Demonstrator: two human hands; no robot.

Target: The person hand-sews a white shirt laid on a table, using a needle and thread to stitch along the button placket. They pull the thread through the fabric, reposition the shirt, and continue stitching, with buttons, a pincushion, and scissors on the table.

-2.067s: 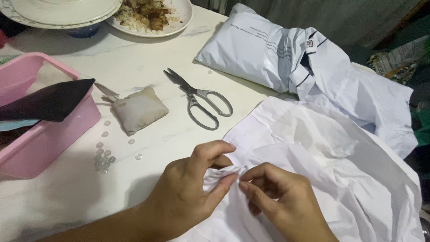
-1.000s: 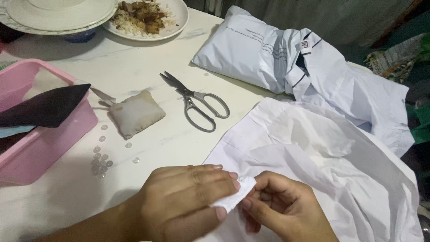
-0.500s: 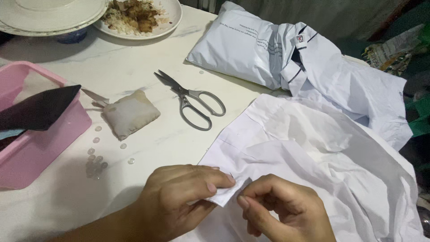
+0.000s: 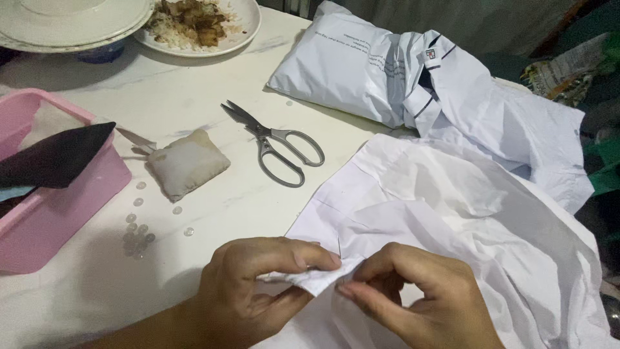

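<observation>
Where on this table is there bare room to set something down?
Bare marble lies between the plate of food and the scissors, and between the buttons and the left hand. The right side is crowded with the white shirt and mailer bag.

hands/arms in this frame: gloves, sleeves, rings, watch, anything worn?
Both bare. The left hand and right hand show no gloves and no rings on the visible fingers. The left forearm is uncovered, with no sleeve or watch in view. The right wrist is cut off by the frame edge. Nails short, unpainted.

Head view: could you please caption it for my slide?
Both hands, left hand and right hand, pinch a white shirt edge near scissors.
</observation>
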